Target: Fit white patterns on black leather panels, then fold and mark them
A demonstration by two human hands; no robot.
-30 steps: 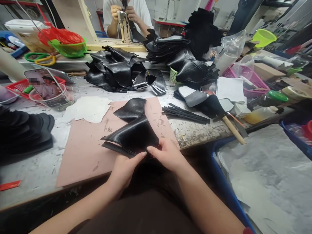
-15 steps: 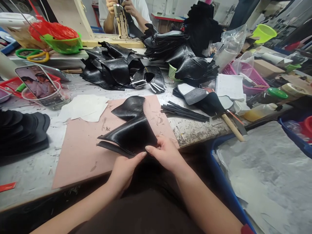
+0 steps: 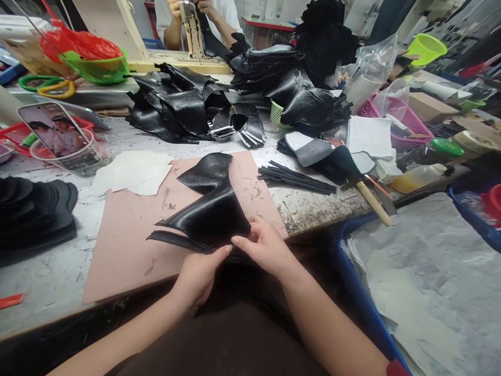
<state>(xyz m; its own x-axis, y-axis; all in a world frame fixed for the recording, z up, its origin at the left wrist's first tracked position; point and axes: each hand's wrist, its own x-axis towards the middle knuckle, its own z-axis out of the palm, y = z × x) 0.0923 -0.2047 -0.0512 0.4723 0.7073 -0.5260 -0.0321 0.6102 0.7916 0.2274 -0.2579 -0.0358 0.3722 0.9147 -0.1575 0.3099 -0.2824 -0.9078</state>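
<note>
A glossy black leather shoe upper is held over the near edge of a pink board. My left hand pinches its lower edge with the thumb on top; the other fingers are underneath, out of sight. Close beside it, my right hand grips the right end of the same piece, thumb and fingers closed on it. The piece is folded, its layers parted at the left end. Another black leather piece lies just behind it on the board; whether the two are joined I cannot tell.
Stacked black pieces lie at left, white paper behind the board. Black leather uppers are heaped at the back. A wooden-handled tool overhangs the table edge near a blue bin. A co-worker sits opposite at a machine.
The lower layer at the left end of the leather piece has spread a little further from the upper one. Both hands keep their hold, and the view has shifted slightly.
</note>
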